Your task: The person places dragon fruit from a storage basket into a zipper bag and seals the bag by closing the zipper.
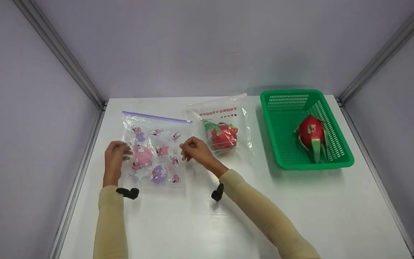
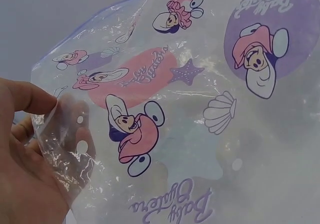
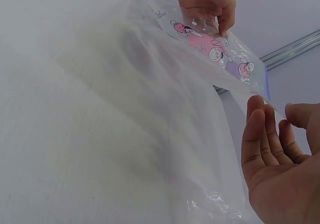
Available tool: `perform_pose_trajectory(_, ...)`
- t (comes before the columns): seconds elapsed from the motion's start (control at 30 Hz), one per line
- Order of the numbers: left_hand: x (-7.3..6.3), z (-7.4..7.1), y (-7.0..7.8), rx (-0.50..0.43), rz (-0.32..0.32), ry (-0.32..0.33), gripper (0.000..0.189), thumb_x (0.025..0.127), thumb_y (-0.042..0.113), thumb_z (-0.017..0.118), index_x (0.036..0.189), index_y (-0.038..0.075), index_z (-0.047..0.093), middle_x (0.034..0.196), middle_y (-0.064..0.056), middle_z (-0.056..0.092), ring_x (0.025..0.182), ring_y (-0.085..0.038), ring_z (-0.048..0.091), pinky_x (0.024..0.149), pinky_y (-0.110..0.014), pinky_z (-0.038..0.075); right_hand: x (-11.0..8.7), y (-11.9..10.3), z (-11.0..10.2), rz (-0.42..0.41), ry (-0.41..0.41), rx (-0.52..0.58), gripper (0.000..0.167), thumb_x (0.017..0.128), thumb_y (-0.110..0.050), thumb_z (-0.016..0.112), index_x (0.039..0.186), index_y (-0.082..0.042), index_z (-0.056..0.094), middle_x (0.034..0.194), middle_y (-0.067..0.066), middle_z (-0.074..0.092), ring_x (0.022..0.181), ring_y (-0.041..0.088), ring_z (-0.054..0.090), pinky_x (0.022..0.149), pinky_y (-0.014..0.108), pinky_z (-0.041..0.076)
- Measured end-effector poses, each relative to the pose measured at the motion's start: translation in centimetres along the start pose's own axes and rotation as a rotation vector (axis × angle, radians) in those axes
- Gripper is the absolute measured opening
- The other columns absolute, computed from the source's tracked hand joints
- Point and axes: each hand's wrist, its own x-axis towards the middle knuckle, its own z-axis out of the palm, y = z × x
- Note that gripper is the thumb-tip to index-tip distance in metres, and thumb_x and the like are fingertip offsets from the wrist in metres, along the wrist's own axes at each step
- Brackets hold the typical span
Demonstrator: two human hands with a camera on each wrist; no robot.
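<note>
Near the left edge of the counter [image 1: 178, 223], the left hand [image 1: 115, 158] and right hand [image 1: 198, 153] pinch a printed bag [image 1: 144, 155] between their fingers [image 3: 255, 139] at opposite sides. Toward the far edge lies a filled clear bag [image 1: 243, 122]; by the far right corner, a green basket [image 1: 297, 167] holds a red object [image 1: 311, 131].

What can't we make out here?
Head: how many red items the clear bag holds; they overlap under glare.
Head: underside of the red toy; its own body hides it.
Left wrist: full extent of printed bag and left hand; frame edges cut both.
Right wrist: rest of right hand; cut by right edge.
</note>
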Motion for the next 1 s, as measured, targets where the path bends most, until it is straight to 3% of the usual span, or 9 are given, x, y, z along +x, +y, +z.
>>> perform_pose_trajectory(0.13, 0.6, 0.1, -1.5, -0.038, 0.020, 0.011, 0.014, 0.108, 0.014, 0.056, 0.118, 0.004, 0.059, 0.101, -0.003, 0.068, 0.092, -0.017, 0.069, 0.079, -0.027, 0.059, 0.0, 0.0, -0.3, -0.002, 0.008, 0.015, 0.013, 0.107, -0.014, 0.063, 0.116, -0.007, 0.057, 0.086, 0.002, 0.067, 0.074, 0.013, 0.068, 0.070, 0.024, 0.060)
perform_pose_trajectory(0.27, 0.6, 0.5, -2.0, -0.076, 0.067, 0.028, 0.013, 0.108, 0.014, 0.056, 0.117, 0.004, 0.058, 0.099, -0.002, 0.067, 0.089, -0.016, 0.068, 0.077, -0.026, 0.059, 0.1, -0.2, -0.8, -0.019, 0.025, 0.020, 0.019, 0.105, -0.011, 0.064, 0.122, -0.005, 0.057, 0.083, 0.002, 0.067, 0.072, 0.013, 0.067, 0.068, 0.024, 0.059)
perform_pose_trajectory(0.47, 0.3, 1.0, -2.0, -0.107, 0.087, 0.010, 0.022, 0.109, 0.014, 0.054, 0.124, -0.003, 0.055, 0.103, -0.004, 0.067, 0.093, -0.018, 0.067, 0.080, -0.027, 0.058, -0.4, -0.8, -1.6, -0.079, 0.049, -0.077, 0.019, 0.105, -0.009, 0.064, 0.122, -0.004, 0.059, 0.084, 0.006, 0.068, 0.071, 0.013, 0.067, 0.067, 0.024, 0.059)
perform_pose_trajectory(0.67, 0.2, 1.7, -2.0, -0.119, 0.129, -0.016, 0.014, 0.108, 0.011, 0.053, 0.117, 0.000, 0.057, 0.102, -0.005, 0.068, 0.092, -0.018, 0.068, 0.079, -0.028, 0.058, -0.8, -0.8, -2.6, -0.191, 0.088, -0.203, 0.012, 0.105, -0.006, 0.063, 0.116, -0.002, 0.061, 0.084, 0.012, 0.069, 0.068, 0.014, 0.066, 0.064, 0.025, 0.058)
perform_pose_trajectory(1.0, 0.0, 2.7, -1.0, -0.105, 0.127, -0.057, 0.010, 0.108, 0.011, 0.055, 0.115, 0.003, 0.057, 0.104, -0.003, 0.069, 0.096, -0.018, 0.069, 0.083, -0.031, 0.057, -2.0, -1.3, -5.2, -0.188, 0.137, -0.170, 0.011, 0.104, -0.005, 0.062, 0.115, -0.001, 0.061, 0.086, 0.014, 0.069, 0.070, 0.017, 0.065, 0.065, 0.028, 0.058)
